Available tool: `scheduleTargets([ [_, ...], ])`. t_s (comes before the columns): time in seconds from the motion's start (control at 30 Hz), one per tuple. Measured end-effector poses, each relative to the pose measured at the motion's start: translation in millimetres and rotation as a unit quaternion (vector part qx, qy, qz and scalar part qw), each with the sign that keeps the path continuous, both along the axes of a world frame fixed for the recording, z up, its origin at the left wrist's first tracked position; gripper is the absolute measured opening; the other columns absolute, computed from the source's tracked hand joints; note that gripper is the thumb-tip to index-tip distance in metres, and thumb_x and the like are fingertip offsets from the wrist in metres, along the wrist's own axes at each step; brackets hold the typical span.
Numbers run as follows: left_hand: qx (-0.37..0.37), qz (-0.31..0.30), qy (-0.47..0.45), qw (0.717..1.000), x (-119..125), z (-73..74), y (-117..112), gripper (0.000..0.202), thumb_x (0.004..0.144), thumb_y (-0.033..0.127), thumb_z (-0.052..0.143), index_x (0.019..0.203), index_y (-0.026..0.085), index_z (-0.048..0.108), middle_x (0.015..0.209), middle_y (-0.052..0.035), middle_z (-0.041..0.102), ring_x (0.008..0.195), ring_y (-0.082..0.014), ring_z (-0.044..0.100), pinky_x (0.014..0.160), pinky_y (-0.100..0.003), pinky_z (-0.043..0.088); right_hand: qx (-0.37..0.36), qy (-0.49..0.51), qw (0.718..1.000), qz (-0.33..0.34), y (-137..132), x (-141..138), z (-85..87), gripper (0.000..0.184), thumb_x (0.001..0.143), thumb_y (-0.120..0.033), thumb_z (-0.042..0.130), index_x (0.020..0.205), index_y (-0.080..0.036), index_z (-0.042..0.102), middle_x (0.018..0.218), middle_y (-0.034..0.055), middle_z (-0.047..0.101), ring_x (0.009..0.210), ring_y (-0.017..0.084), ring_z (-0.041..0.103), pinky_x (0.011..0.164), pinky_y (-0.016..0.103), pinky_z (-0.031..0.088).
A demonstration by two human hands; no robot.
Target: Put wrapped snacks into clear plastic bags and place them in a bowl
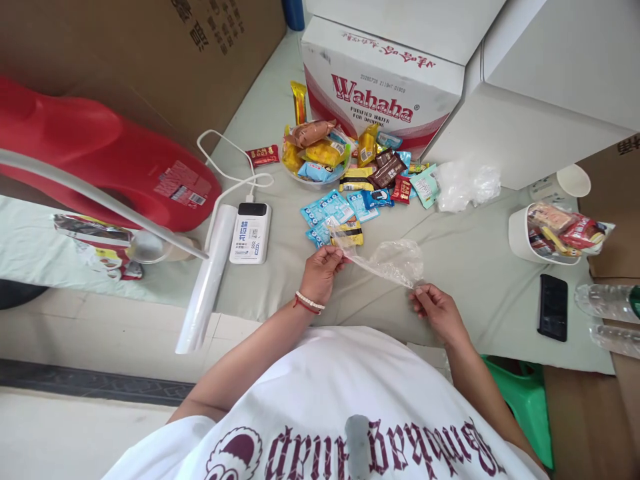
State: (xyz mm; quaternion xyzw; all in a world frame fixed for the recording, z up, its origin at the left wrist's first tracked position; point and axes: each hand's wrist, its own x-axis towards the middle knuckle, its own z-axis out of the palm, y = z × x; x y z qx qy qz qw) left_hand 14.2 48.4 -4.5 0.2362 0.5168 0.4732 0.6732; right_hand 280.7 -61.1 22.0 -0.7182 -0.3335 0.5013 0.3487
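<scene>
A thin clear plastic bag (395,261) is stretched between my two hands, just above the table's front part. My left hand (323,270), with a beaded bracelet at the wrist, pinches one end of it. At the other end, my right hand (434,308) grips a corner between thumb and fingers. Beyond the bag lie blue snack packets (327,210) and a yellow packet (349,233), partly seen through the film. Farther back, a clear bowl (300,181) holds several wrapped snacks, with more wrapped pieces loose beside it.
A white power bank (250,233) with a cable and a plastic film roll (207,280) lie at left, near a red jug (100,153). A Wahaha carton (375,87) stands behind. Crumpled clear bags (467,187), a white snack tub (520,230) and a black phone (553,308) are at right.
</scene>
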Motion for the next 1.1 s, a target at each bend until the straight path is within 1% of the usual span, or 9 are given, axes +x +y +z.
scheduleTargets([
  [0.07, 0.018, -0.003, 0.009, 1.000, 2, 1.2, -2, 0.045, 0.064, 0.051, 0.089, 0.083, 0.018, 0.065, 0.078, 0.0005, 0.071, 0.077, -0.0145, 0.066, 0.073, -0.027, 0.050, 0.052, -0.163, 0.985, 0.018, -1, 12, 9.0, 0.047, 0.085, -0.067, 0.067, 0.093, -0.021, 0.071, 0.086, 0.0073, 0.070, 0.069, 0.019, 0.058, 0.059, 0.032, 0.048],
  [0.17, 0.048, -0.018, 0.026, 0.998, 5, 2.5, -5, 0.042, 0.066, 0.051, 0.087, 0.083, 0.019, 0.066, 0.079, 0.0005, 0.071, 0.076, -0.0143, 0.064, 0.075, -0.029, 0.051, 0.208, -0.389, 0.896, 0.045, 20, 17, 25.9, 0.051, 0.089, -0.062, 0.066, 0.121, -0.022, 0.069, 0.119, 0.0146, 0.066, 0.106, 0.029, 0.060, 0.088, 0.045, 0.053],
  [0.27, 0.068, -0.044, 0.024, 0.996, 8, 3.4, -6, 0.043, 0.066, 0.052, 0.087, 0.082, 0.019, 0.065, 0.078, 0.0007, 0.071, 0.076, -0.0145, 0.064, 0.075, -0.029, 0.052, 0.310, -0.438, 0.811, 0.233, 57, 0, 32.0, 0.058, 0.091, -0.055, 0.069, 0.140, -0.025, 0.061, 0.141, 0.0149, 0.057, 0.138, 0.035, 0.043, 0.113, 0.055, 0.037],
  [0.37, 0.072, -0.041, 0.000, 0.997, 7, 2.9, -5, 0.044, 0.065, 0.052, 0.088, 0.083, 0.019, 0.064, 0.079, 0.0011, 0.070, 0.077, -0.0133, 0.065, 0.076, -0.028, 0.053, 0.293, -0.398, 0.775, 0.394, 89, -27, 23.2, 0.032, 0.100, -0.042, 0.057, 0.124, -0.026, 0.071, 0.122, 0.0105, 0.067, 0.122, 0.030, 0.055, 0.106, 0.046, 0.042],
  [0.43, 0.054, -0.004, -0.015, 0.998, 2, 2.1, -2, 0.046, 0.063, 0.050, 0.090, 0.083, 0.019, 0.062, 0.080, 0.0018, 0.069, 0.077, -0.0123, 0.065, 0.075, -0.026, 0.053, 0.253, -0.384, 0.790, 0.404, 98, -43, 15.6, 0.031, 0.105, -0.037, 0.047, 0.111, -0.025, 0.075, 0.105, 0.0084, 0.069, 0.098, 0.024, 0.062, 0.087, 0.036, 0.047],
  [0.53, 0.012, 0.037, -0.012, 0.999, -7, 2.9, -2, 0.049, 0.063, 0.051, 0.090, 0.084, 0.019, 0.059, 0.086, 0.0003, 0.070, 0.079, -0.0125, 0.068, 0.068, -0.024, 0.052, 0.235, -0.373, 0.833, 0.334, 97, -57, 9.8, 0.036, 0.106, -0.039, 0.043, 0.108, -0.024, 0.075, 0.098, 0.0075, 0.067, 0.083, 0.020, 0.062, 0.070, 0.029, 0.044],
  [0.73, -0.034, -0.105, 0.010, 0.994, 0, 12.9, -15, 0.054, 0.067, 0.061, 0.085, 0.092, 0.017, 0.068, 0.095, -0.0080, 0.075, 0.073, -0.0148, 0.066, 0.051, -0.022, 0.044, 0.247, -0.303, 0.900, 0.193, 85, -69, 8.6, 0.034, 0.101, -0.045, 0.050, 0.097, -0.023, 0.075, 0.087, 0.0072, 0.069, 0.080, 0.022, 0.063, 0.074, 0.032, 0.046],
  [0.9, -0.031, -0.121, 0.012, 0.992, 8, 10.5, -13, 0.040, 0.064, 0.047, 0.087, 0.075, 0.015, 0.067, 0.078, -0.0052, 0.072, 0.055, -0.0085, 0.054, 0.045, -0.020, 0.031, 0.151, -0.060, 0.986, 0.038, 81, -63, 4.7, 0.037, 0.086, -0.060, 0.067, 0.089, -0.023, 0.068, 0.064, -0.0026, 0.058, 0.051, 0.014, 0.046, 0.051, 0.028, 0.038],
  [1.1, -0.093, -0.205, -0.004, 0.974, 18, 10.1, -14, 0.026, 0.078, 0.039, 0.076, 0.079, 0.014, 0.070, 0.079, -0.0064, 0.075, 0.040, -0.0031, 0.041, 0.041, -0.020, 0.026, 0.120, 0.117, 0.985, -0.044, 70, -57, 4.9, 0.042, 0.076, -0.062, 0.075, 0.087, -0.024, 0.061, 0.102, 0.0021, 0.075, 0.049, 0.008, 0.042, 0.044, 0.025, 0.031],
])
